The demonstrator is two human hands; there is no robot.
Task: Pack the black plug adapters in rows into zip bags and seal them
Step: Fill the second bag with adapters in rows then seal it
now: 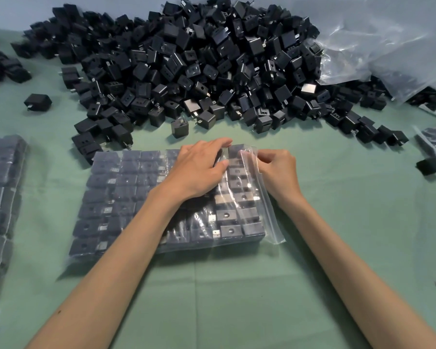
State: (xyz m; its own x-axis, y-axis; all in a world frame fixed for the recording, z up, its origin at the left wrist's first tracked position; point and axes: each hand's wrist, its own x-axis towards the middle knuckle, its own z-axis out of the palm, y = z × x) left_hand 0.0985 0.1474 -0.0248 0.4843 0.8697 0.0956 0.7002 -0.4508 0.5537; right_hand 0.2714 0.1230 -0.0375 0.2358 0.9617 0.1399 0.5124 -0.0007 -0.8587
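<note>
Right hand pinches the open zip edge of the bag at its far right corner; left hand lies flat on the bag, fingers spread, pressing the far rows down — grasping nothing. The bag, centred on the green cloth, is filled with adapters in rows. Judged heavy as a block, its film thin, slippery and limp: best held by the zip strip, not the walls. Beyond the bag lies the loose pile; left of it, packed bags.
</note>
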